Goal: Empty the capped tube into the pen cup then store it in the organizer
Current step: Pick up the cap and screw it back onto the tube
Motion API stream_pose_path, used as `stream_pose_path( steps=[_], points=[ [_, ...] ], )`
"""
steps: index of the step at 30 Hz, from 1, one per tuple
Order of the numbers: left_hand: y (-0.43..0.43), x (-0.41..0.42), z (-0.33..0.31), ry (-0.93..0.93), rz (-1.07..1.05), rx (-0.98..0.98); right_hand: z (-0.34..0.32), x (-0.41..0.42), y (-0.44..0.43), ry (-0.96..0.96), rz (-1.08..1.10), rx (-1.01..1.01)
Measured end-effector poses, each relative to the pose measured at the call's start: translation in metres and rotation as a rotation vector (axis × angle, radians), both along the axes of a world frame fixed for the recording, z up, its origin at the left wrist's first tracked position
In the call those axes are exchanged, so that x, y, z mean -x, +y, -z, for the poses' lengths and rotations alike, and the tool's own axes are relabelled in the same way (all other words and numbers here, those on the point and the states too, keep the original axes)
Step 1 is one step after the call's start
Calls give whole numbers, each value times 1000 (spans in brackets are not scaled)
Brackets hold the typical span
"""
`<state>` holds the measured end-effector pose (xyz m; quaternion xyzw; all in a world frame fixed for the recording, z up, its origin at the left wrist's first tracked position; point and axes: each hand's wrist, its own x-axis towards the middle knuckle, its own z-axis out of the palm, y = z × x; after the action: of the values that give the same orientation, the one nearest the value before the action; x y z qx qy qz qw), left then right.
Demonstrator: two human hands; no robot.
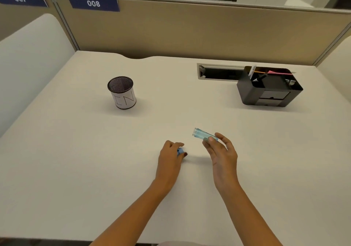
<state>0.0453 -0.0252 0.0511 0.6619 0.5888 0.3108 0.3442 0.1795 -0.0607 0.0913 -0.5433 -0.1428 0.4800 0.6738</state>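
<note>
1. Pale cream desk (76, 169) fills the view, with two bare forearms reaching onto it from the near edge.
2. Left hand (171, 156) rests low on the desk, its fingers curled around a small blue cap (180, 151); only a sliver of the cap shows, so how firmly it is gripped is hard to judge.
3. Right hand (222, 152) is just beside the left, raised a little, its thumb and fingertips pinching the closed end of a clear blue-tinted tube (204, 134). The other fingers are loosely spread.
4. That tube lies nearly level, its uncapped mouth pointing to the left and away from the person, above the middle of the desk. Whether anything is inside cannot be told.
5. Farther off on the left stands the pen cup (122, 93), a dark mesh cylinder wrapped in white paper with "IN" hand-lettered on it. It is upright and well apart from both hands.
6. Far right sits the black organizer (267, 88), with pens and a pink slip showing in its upper compartments.
7. Just behind the organizer, a grey-framed cable slot (218, 72) is set into the desk.
8. A beige partition (190, 29) closes off the far edge, bearing blue labels reading 007 and 008.
</note>
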Motion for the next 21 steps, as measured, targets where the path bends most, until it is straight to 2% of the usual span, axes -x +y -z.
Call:
stream_pose_path(
  steps=[3, 7, 9, 11, 21],
  points=[
    [2, 2, -9, -194, -161, 127, 2, 3, -5, -53, -20, 13],
    [9, 7, -22, -728, -340, 466, 1, 11, -11, -96, -41, 33],
    [11, 9, -30, -989, -380, 550, 0, 16, -13, -134, -52, 43],
    [14, 11, -35, -1169, -428, 617, 0, 21, -15, -169, -66, 47],
    [6, 6, -49, -1433, -409, 829, 3, 31, -18, -485, -108, -10]
  ],
)
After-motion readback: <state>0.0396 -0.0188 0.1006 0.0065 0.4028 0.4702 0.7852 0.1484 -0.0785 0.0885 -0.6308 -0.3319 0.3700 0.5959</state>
